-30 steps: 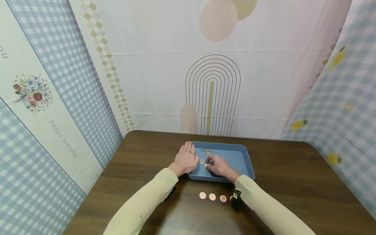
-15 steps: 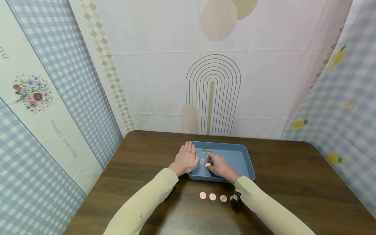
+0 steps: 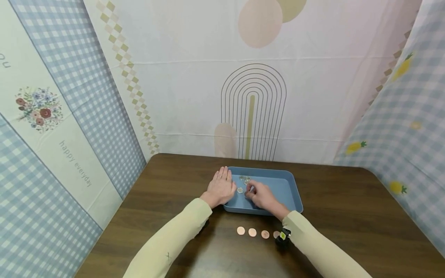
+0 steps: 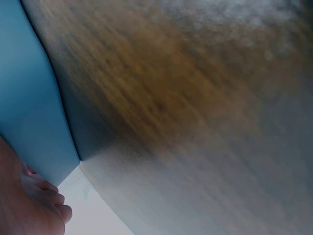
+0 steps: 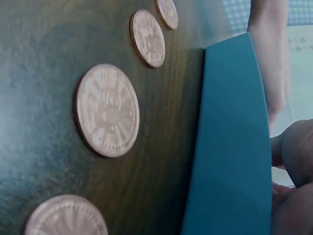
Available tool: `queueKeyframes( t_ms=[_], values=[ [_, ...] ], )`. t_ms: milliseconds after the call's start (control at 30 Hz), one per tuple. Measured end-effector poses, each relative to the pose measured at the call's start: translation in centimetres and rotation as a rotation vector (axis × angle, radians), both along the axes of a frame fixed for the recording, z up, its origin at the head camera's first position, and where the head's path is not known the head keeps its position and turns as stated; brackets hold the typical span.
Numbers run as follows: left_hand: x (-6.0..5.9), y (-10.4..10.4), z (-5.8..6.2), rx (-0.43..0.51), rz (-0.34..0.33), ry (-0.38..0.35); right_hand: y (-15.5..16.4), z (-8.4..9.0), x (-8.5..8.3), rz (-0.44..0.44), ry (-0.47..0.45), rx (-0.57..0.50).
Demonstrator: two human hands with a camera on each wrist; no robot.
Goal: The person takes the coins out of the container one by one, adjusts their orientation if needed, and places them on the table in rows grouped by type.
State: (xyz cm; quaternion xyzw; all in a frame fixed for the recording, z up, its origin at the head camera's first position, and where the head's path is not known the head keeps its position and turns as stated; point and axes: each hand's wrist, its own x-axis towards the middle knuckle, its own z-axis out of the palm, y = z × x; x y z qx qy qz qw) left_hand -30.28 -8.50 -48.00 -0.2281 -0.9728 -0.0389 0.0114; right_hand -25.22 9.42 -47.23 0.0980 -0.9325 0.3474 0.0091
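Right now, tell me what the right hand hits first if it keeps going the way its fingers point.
Probably the silver coins lying in the blue tray, just beyond the right hand; depth is unclear.

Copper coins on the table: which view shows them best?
The right wrist view: the copper coins fill the frame in a row beside the blue tray, with their embossed faces legible. The head view shows the whole row in front of the tray, but tiny. The left wrist view shows only tray wall and wood, no coins.

Matt blue plastic tray, embossed copper-coloured metal coins, dark wood-grain table, printed cloth backdrop.
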Motion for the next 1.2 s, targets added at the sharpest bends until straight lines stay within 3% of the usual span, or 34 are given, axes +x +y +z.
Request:
queueKeyframes(
  t_ms=[367, 700, 1200],
  values=[
    [0.4, 0.0, 0.6, -0.004, -0.006, -0.008, 2.4, 1.2, 1.5, 0.016, -0.051, -0.099],
    [0.3, 0.0, 0.5, -0.009, -0.01, -0.013, 4.5, 2.8, 3.0, 0.007, -0.061, -0.111],
    [1.0, -1.0, 0.1, -0.032, -0.039, -0.009, 5.4, 3.7, 6.7, -0.024, -0.046, -0.115]
  ],
)
